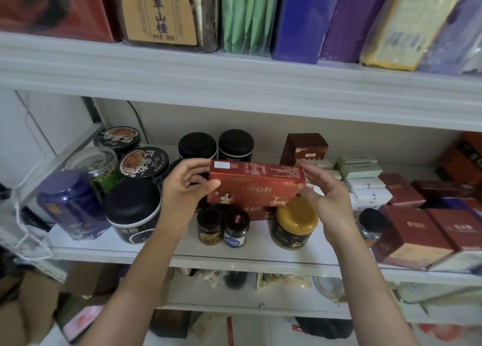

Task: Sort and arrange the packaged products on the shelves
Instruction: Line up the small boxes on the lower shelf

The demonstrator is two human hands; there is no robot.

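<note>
A flat red box [254,186] with gold printing is held above the middle shelf [234,255]. My left hand [186,186] grips its left end, thumb on the front face and fingers behind. My right hand [322,188] holds its right end with curled fingers. Directly under it lies a second red box [257,211] of the same kind, partly hidden. Two small dark jars [221,227] and a gold-lidded jar [296,223] stand in front of that box.
Black-lidded tins [133,210] and a purple jar [70,205] crowd the shelf's left part. Maroon boxes [414,233] and pale green boxes [361,169] fill the right. The upper shelf [234,72] holds upright packages. Cartons lie below.
</note>
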